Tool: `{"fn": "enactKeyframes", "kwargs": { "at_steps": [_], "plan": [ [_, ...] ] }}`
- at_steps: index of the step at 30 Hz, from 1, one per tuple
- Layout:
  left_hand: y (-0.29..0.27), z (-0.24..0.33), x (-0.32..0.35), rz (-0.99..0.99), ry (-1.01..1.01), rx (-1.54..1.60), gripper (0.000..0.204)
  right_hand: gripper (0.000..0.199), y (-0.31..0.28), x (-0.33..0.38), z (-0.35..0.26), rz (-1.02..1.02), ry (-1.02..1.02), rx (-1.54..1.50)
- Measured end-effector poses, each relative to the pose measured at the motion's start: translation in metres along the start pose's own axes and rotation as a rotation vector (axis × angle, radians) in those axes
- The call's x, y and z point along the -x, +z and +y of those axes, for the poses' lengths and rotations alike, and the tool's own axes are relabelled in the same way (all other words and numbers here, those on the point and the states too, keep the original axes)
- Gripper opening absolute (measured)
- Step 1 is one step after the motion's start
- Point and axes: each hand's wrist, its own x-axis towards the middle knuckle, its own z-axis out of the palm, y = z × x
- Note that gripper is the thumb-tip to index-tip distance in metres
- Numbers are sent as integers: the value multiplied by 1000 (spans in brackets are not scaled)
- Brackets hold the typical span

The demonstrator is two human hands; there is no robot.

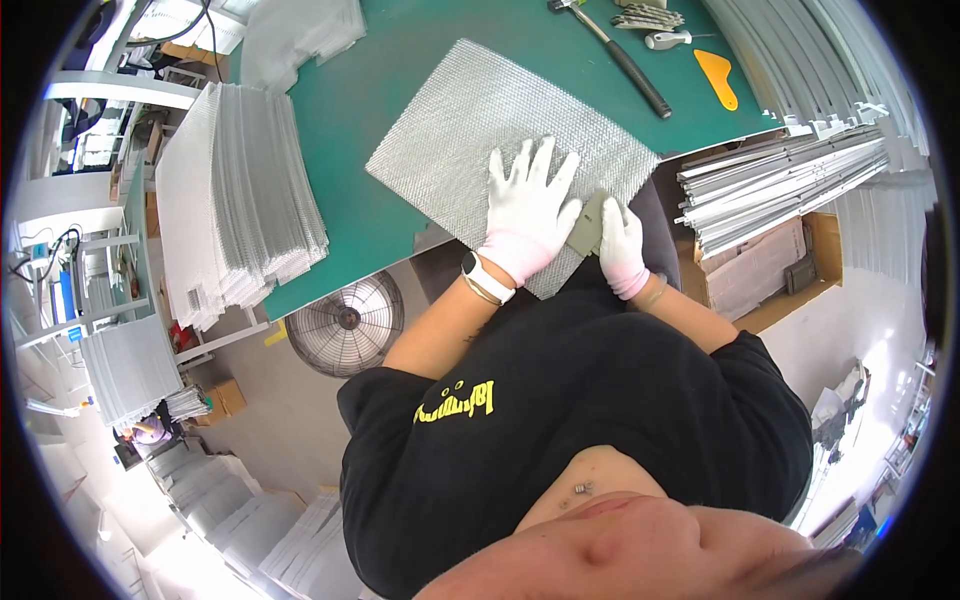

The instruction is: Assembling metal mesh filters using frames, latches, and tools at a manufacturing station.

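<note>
A silver-grey sheet of metal mesh (460, 120) lies at an angle on the green tabletop, its near corner reaching past the front edge toward my body. My left hand (530, 205), in a white glove with a pink cuff, rests flat on the mesh with fingers spread. Close to its right, my gloved right hand (622, 240) grips a flat olive-green piece (588, 230) at the sheet's lower right edge. The piece looks like a thin rectangular pad; the fingers and thumb hide part of it. What it is made of I cannot tell.
A tall stack of mesh sheets (245, 190) stands left on the green table (335, 190). Beyond lie a hammer (635, 75), a screwdriver (668, 40) and a yellow-orange scraper (715, 78). Metal strips (770, 185) lie at right above a cardboard box (825, 255); a fan (347, 320) stands below left.
</note>
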Motion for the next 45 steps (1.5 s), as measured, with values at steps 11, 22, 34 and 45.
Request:
{"fn": "enactKeyframes", "kwargs": {
  "at_steps": [11, 22, 34, 45],
  "plan": [
    [-3, -4, 2, 2, -11, 63, 58, 16, 9, -10, -30, -126, 217, -61],
    [-5, -3, 1, -34, -2, 32, 56, 19, 20, -11, -23, 7, 207, -69],
    [-3, 7, 10, -32, -11, 46, 55, 21, 12, -6, -16, 10, 182, -98],
    [-5, 7, 10, -36, -17, 78, 54, 21, 7, -8, -7, -19, 162, -110]
  ]
}}
